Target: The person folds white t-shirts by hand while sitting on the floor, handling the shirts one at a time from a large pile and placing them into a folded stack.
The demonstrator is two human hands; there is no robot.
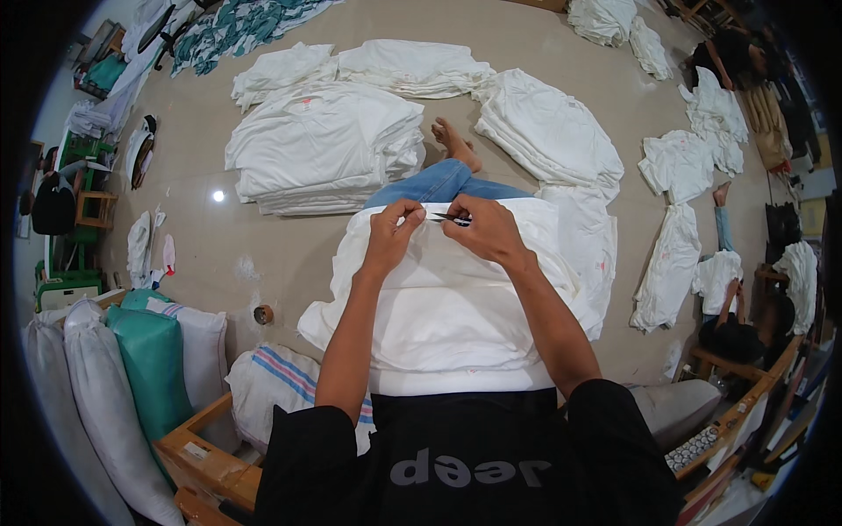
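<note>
White cloth garments (460, 309) lie over my lap. At their far edge, my left hand (396, 230) pinches the white fabric between thumb and fingers. Just to the right, my right hand (483, 227) is closed around small dark thread snips (450, 218), whose tip points left toward the pinched edge. Whether the blades touch the cloth is too small to tell. Beyond my crossed legs sits a tall stack of folded white shirts (316, 144), with another stack of white garments (546, 125) to the right.
More white garments (408, 66) lie farther out on the tiled floor. A roll of tape (263, 315) rests at the left, near stuffed sacks (148, 361) and a wooden frame (210, 463). A co-worker (737, 329) sits at the right holding white cloth; other people are farther off.
</note>
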